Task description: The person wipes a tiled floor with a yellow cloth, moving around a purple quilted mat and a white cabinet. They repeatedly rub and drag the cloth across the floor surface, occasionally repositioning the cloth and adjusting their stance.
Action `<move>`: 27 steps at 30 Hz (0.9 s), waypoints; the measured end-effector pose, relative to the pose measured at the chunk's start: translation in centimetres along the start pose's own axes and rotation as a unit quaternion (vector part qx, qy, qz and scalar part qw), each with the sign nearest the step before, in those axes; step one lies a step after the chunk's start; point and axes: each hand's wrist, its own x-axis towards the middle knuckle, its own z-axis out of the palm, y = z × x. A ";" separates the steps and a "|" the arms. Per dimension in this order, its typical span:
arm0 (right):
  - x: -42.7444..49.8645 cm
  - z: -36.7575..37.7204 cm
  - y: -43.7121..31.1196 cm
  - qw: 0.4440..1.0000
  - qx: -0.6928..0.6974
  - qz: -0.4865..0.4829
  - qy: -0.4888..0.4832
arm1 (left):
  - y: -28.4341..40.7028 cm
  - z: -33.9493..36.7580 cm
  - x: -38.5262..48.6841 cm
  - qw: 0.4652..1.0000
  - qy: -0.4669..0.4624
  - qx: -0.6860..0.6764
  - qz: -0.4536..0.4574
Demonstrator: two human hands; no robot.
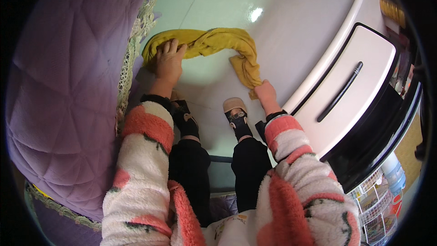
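A yellow cloth (218, 39) lies in an arch across the pale, glossy tiled floor (201, 75), somewhat twisted along its length. My left hand (169, 60) rests on the cloth's left end, fingers spread and pointing away from me, beside the lace trim of a sofa cover. At the cloth's other end, my right hand (265, 92) is closed around it, close to the white cabinet. What lies under my left palm is hidden. Both of my feet, in dark shoes, stand on the floor between my hands.
A sofa with a quilted purple cover (71, 75) and lace trim (133, 44) borders the left side. To the right stands a white cabinet with a drawer front (348, 85) and black handle (339, 92). A white wire rack (374, 205) and a plastic bottle (394, 174) are at lower right.
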 end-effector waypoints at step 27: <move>4.2 -7.7 -2.7 0.667 0.648 -0.158 0.331 | 1.3 -3.2 -6.0 0.934 0.262 -0.227 -0.086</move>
